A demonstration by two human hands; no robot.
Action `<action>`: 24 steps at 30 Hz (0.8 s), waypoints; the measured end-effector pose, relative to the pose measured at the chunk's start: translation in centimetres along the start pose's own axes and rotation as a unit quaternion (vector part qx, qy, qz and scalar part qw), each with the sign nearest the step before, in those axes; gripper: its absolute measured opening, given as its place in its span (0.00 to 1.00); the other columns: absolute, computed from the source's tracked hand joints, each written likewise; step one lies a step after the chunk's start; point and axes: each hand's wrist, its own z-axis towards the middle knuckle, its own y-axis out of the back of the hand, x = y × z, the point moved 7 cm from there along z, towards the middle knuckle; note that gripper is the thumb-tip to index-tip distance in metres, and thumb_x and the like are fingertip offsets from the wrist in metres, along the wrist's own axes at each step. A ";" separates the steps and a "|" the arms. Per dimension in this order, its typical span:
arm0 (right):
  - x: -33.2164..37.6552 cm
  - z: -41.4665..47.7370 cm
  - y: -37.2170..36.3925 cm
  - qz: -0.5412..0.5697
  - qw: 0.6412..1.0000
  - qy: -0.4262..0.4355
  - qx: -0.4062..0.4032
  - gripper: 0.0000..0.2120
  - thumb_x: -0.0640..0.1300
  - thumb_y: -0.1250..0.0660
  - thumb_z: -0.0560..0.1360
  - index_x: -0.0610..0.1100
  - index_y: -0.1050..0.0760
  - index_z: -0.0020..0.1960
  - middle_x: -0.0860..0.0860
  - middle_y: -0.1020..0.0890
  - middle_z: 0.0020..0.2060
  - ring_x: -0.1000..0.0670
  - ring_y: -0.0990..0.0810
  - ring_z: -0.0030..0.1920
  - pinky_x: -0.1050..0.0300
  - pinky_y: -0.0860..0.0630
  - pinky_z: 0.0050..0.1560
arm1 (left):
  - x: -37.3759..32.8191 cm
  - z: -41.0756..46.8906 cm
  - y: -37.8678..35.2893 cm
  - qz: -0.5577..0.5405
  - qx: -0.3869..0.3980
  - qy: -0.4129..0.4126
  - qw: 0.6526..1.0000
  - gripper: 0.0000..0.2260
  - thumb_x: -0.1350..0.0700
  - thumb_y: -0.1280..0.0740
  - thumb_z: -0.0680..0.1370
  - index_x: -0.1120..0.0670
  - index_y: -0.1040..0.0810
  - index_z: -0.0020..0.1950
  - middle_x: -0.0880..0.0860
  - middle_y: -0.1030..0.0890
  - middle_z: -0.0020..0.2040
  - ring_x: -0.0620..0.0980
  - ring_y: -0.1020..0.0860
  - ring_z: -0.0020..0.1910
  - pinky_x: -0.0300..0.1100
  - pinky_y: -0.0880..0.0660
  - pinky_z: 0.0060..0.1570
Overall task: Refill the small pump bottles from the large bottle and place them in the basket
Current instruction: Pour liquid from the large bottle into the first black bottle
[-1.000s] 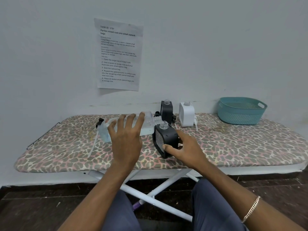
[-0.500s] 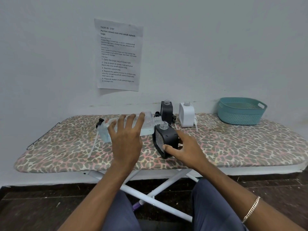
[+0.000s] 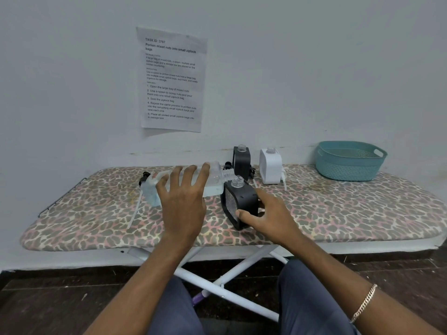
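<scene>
Two hands unmoved: left hand [image 3: 183,201] gripping tilted large bottle [image 3: 212,180], right hand [image 3: 268,216] (thumb forward) clasping black bottle [image 3: 239,201].

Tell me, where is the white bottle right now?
The white bottle stands at the back of the ironing board, right of centre, between a black bottle and the teal basket.

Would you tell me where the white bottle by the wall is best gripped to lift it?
Probably grip the white bottle across its flat side faces, coming from above and in front. It stands upright, its narrow open neck offers little hold, and the black bottle beside it stands clear.
</scene>
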 end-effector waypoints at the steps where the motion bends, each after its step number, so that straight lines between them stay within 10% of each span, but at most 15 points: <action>1: 0.0 0.0 0.0 0.000 1.000 0.000 0.000 0.19 0.55 0.25 0.76 0.54 0.22 0.64 0.58 0.15 0.54 0.60 0.18 0.54 0.57 0.20 0.55 | 0.0 0.0 0.0 0.001 0.001 0.000 1.000 0.37 0.68 0.24 0.68 0.49 0.26 0.75 0.54 0.20 0.67 0.61 0.25 0.69 0.64 0.31 0.65; 24: 0.0 0.0 0.0 0.003 1.000 0.003 -0.001 0.19 0.54 0.24 0.76 0.53 0.23 0.64 0.58 0.15 0.53 0.59 0.18 0.54 0.58 0.21 0.54 | 0.0 0.0 0.1 0.002 -0.002 -0.002 1.000 0.38 0.69 0.24 0.67 0.49 0.26 0.75 0.54 0.20 0.66 0.62 0.26 0.70 0.64 0.31 0.64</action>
